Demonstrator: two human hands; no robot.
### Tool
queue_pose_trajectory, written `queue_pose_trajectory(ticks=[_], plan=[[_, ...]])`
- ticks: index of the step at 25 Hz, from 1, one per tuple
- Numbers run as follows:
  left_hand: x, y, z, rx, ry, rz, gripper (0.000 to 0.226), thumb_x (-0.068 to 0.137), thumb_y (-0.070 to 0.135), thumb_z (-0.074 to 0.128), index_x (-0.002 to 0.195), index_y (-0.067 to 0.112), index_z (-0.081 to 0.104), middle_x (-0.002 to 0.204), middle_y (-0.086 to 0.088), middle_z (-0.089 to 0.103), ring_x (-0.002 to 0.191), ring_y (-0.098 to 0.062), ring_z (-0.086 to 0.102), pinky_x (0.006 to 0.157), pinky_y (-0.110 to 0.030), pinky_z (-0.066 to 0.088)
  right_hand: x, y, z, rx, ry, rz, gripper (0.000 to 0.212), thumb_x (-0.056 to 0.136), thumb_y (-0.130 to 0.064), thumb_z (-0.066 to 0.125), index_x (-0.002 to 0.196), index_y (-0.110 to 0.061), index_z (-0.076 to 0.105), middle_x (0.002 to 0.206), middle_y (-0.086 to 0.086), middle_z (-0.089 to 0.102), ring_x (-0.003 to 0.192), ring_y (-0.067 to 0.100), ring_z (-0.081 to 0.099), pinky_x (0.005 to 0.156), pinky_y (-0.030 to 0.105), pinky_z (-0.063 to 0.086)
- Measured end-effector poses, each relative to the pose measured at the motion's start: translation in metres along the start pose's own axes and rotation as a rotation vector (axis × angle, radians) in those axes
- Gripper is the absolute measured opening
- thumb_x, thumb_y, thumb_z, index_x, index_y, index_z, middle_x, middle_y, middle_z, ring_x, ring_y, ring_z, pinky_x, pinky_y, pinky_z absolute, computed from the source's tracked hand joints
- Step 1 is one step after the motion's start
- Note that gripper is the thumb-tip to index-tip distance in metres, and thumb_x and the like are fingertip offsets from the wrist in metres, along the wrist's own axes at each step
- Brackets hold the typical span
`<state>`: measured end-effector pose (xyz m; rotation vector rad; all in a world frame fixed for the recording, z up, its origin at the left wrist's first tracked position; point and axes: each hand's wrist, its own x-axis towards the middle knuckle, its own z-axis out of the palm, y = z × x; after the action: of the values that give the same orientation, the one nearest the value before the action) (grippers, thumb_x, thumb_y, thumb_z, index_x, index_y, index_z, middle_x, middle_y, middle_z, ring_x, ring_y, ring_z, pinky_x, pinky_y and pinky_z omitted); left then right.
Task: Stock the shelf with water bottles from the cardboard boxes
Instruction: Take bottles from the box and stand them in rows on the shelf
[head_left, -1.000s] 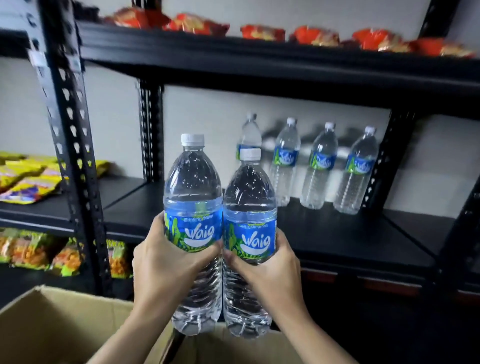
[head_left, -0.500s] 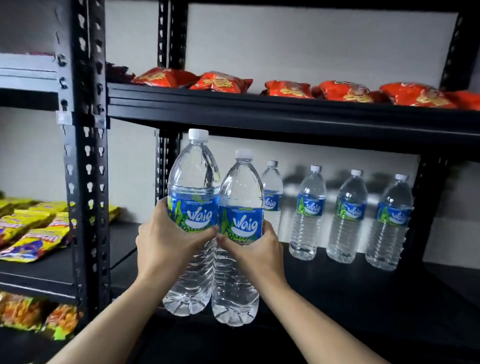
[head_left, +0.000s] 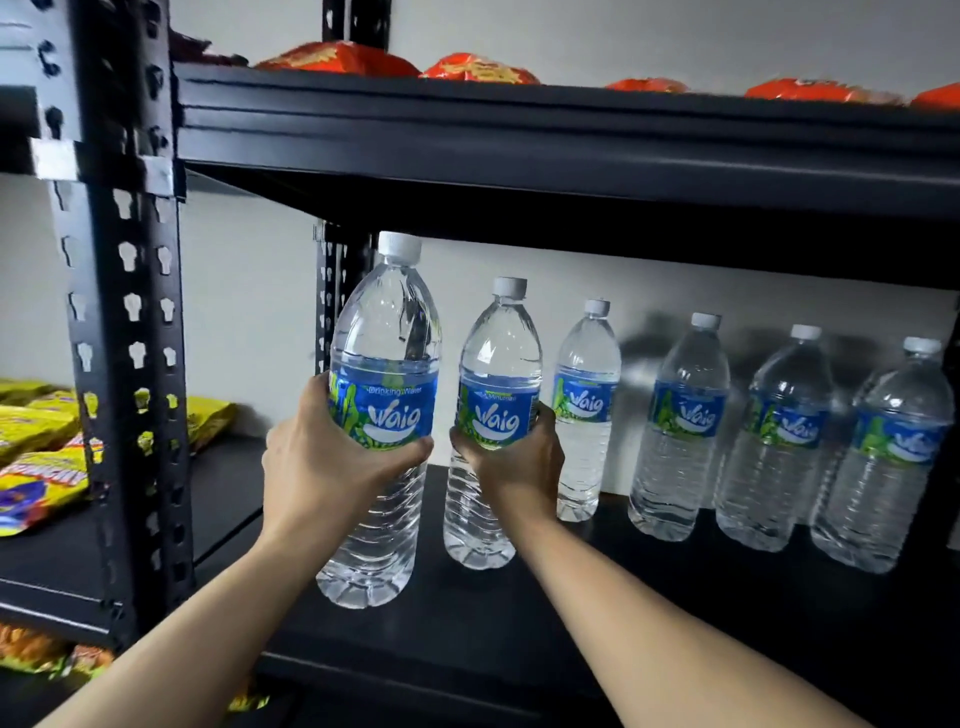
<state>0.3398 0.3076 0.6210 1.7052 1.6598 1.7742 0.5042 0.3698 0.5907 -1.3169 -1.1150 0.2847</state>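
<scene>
1. Head view: both my forearms reach forward and up from the bottom edge, roughly parallel, wrists straight.
2. My left hand is wrapped round the left bottle at the lower edge of its blue label. The thumb comes across the front; the fingers are round the far side, out of sight.
3. My right hand grips the right bottle the same way, just under the label. The thumb is on the front, and the fingertips show past the bottle's right side.
4. Both bottles are upright with white caps on, side by side with a narrow gap between them. My thumbs nearly meet in that gap.
5. The left bottle is nearer to me and higher, its cap close under the upper shelf.
6. Both bases are low over the black shelf board. I cannot tell whether either touches it.
7. The right bottle is just beside the leftmost of four standing bottles lined along the back wall, labels facing out.
8. Orange snack packets lie on the upper shelf. Yellow snack packets lie in the bay to the left, beyond the perforated steel upright.
</scene>
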Motion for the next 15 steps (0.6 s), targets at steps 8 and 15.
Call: queue_pose_trajectory(ticks=[8,15], plan=[[0.005,-0.009,0.004,0.002,-0.004,0.006,0.069,0.047,0.057,0.087,0.101,0.032,0.053,0.086,0.015,0.066,0.093,-0.021,0.064,0.087,-0.043,0.052,0.000,0.022,0.008,-0.055,-0.051,0.016,0.092,0.064,-0.042,0.087,0.137,-0.023,0.035,0.128,-0.003,0.052,0.119,0.020,0.052,0.097,0.031,0.042],[0.005,-0.009,0.009,0.000,-0.012,-0.002,0.068,0.044,0.060,0.085,0.099,0.034,0.053,0.085,0.015,0.067,0.092,-0.020,0.064,0.087,-0.044,0.053,-0.040,0.056,-0.009,-0.181,-0.243,0.102,0.102,0.068,-0.038,0.086,0.148,-0.028,0.023,0.146,-0.002,0.042,0.126,0.015,0.047,0.107,0.028,0.037]])
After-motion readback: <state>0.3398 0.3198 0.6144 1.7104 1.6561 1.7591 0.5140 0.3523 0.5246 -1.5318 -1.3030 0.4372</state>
